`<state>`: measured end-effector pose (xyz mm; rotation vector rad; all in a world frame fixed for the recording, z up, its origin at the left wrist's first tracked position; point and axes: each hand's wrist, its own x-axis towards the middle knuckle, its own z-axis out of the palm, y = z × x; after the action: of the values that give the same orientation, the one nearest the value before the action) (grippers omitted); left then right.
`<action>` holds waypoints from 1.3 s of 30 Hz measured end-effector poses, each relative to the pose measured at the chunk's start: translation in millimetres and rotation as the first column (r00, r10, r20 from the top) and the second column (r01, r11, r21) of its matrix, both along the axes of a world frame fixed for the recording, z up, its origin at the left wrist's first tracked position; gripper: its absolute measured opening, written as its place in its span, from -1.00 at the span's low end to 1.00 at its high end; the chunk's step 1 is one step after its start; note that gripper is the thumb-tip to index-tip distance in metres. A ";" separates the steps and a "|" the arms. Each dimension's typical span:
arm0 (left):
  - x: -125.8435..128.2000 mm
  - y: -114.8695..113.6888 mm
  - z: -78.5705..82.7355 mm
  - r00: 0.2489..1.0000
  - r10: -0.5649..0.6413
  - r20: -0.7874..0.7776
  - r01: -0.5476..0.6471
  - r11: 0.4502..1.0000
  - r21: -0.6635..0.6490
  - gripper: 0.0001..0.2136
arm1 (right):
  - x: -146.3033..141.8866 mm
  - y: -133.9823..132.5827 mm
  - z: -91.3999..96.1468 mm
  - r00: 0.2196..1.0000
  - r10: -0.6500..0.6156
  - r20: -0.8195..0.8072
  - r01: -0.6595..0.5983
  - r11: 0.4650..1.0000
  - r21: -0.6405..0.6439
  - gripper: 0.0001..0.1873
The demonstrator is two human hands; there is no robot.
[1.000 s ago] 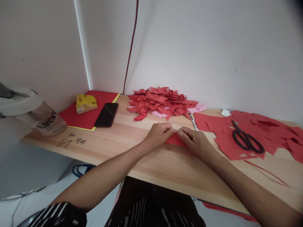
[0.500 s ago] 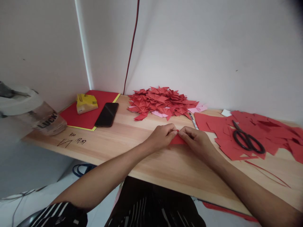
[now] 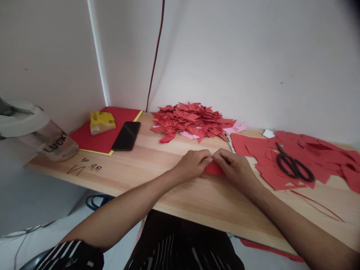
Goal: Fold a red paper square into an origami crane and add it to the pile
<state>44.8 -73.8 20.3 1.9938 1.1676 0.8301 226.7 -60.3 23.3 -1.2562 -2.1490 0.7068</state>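
Observation:
A small piece of red paper (image 3: 214,168) lies low over the wooden table between my two hands, much of it covered by the fingers. My left hand (image 3: 194,164) is closed, thumb and fingers pinching the paper's top left part. On the other side my right hand (image 3: 232,165) is closed too, its thumb and forefinger gripping the paper's upper edge. The fingertips of both hands nearly meet. Behind them rises a heap of folded red paper pieces (image 3: 194,120), with some pink paper (image 3: 236,128) at its edge.
Black-handled scissors (image 3: 294,167) lie on cut red paper sheets (image 3: 267,161) at the right, near a pen (image 3: 230,143). A phone (image 3: 126,135), a yellow packet (image 3: 102,122) on a red sheet (image 3: 84,140) and a large bottle (image 3: 47,140) stand left. Thin red strips (image 3: 317,206) lie at the right.
The left fingers have shifted slightly along the paper, and a bit more of its lower right part shows. Both hands stay in nearly the same place.

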 end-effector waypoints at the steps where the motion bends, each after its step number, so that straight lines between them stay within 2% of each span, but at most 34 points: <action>1: 0.0 -0.2 0.8 1.000 0.001 0.004 -0.001 1.000 0.002 -0.76 | 0.3 0.2 0.7 1.000 -0.017 0.001 0.017 1.000 0.013 -0.67; 10: -0.9 -2.5 4.6 0.997 0.064 0.036 -0.064 0.998 -0.010 -0.76 | 5.0 5.1 2.5 0.993 -0.112 -0.038 0.115 0.988 0.104 -0.66; 21: -0.6 1.5 -1.2 0.990 0.136 -0.032 -0.136 0.991 0.009 -0.59 | 4.8 2.7 5.8 0.985 -0.166 -0.040 0.169 0.983 0.074 -0.60; 28: -0.9 2.4 -4.0 0.990 0.136 -0.018 -0.136 0.991 -0.001 -0.55 | 7.3 4.9 2.8 0.985 -0.168 -0.047 0.169 0.986 0.002 -0.61; 33: -1.4 2.6 -4.8 0.994 0.109 0.004 -0.109 0.994 -0.021 -0.61 | 8.1 6.1 2.2 0.981 -0.181 -0.066 0.182 0.983 0.001 -0.59; 39: -2.3 -0.2 1.9 0.995 0.101 0.025 -0.099 0.993 -0.062 -0.74 | 9.8 8.0 3.2 0.973 -0.208 -0.099 0.205 0.978 -0.035 -0.59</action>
<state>42.5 -74.0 22.2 1.8818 1.2700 0.8598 236.5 -52.3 26.6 -1.4008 -1.8990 0.6947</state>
